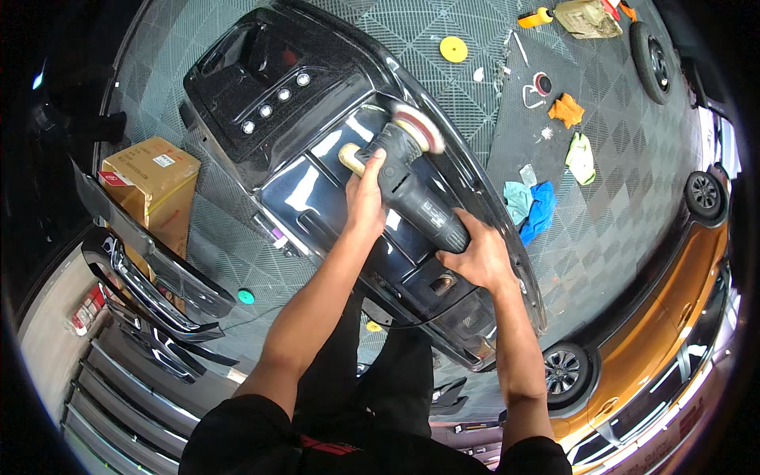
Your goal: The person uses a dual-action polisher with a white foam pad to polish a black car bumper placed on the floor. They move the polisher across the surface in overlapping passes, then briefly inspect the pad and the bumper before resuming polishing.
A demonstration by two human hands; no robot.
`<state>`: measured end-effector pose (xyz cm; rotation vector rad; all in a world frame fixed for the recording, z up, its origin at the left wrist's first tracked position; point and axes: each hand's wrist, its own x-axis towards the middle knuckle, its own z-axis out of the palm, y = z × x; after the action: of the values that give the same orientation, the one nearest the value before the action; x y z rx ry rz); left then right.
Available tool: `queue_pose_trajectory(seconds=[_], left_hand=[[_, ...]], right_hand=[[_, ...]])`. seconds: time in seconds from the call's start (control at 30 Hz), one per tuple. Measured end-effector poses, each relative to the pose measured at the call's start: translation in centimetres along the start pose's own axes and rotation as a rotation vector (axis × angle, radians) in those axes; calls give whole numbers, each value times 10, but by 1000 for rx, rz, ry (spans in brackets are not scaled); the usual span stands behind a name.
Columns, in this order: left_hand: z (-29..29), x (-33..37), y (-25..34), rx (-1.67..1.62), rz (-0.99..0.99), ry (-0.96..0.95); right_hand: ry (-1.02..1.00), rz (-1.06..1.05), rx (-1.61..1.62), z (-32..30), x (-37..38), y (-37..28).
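Note:
Both of my hands are closed on a black power polisher (pixel 410 196). My left hand (pixel 365 202) wraps the front of it near the pale-ended side handle, thumb along the housing. Around the rear of the body is my right hand (pixel 480 253). The round pad (pixel 418 128), whitish with a dark red band, is tilted and blurred by motion, close to the far right part of a large glossy black car body panel (pixel 348 134); whether it touches the surface I cannot tell. A row of several small round lights or sensors sits on the panel's far left part.
At left stand a cardboard box (pixel 162 178) and dark car trim pieces (pixel 150 261). Cloths (pixel 542 207), a yellow disc (pixel 454 49) and an orange bottle (pixel 535 17) lie on the tiled floor. An orange car (pixel 649 340) stands at right, with a loose wheel (pixel 651 63) farther back.

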<state>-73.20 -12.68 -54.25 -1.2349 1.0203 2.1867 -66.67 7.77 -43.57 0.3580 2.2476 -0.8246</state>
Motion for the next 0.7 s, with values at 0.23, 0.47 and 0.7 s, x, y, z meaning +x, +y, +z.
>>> queue_pose_trajectory(seconds=[0.23, 0.47, 0.7], left_hand=[[-4, -3, -11, 112, -23, -63], [-11, 8, -10, 134, 71, -75], [-7, 15, 14, 129, 148, -22]], right_hand=[[-5, 73, 24, 4, -19, 12], [23, 37, -15, 3, -8, -2], [-25, 18, -41, 2, 15, -15]])
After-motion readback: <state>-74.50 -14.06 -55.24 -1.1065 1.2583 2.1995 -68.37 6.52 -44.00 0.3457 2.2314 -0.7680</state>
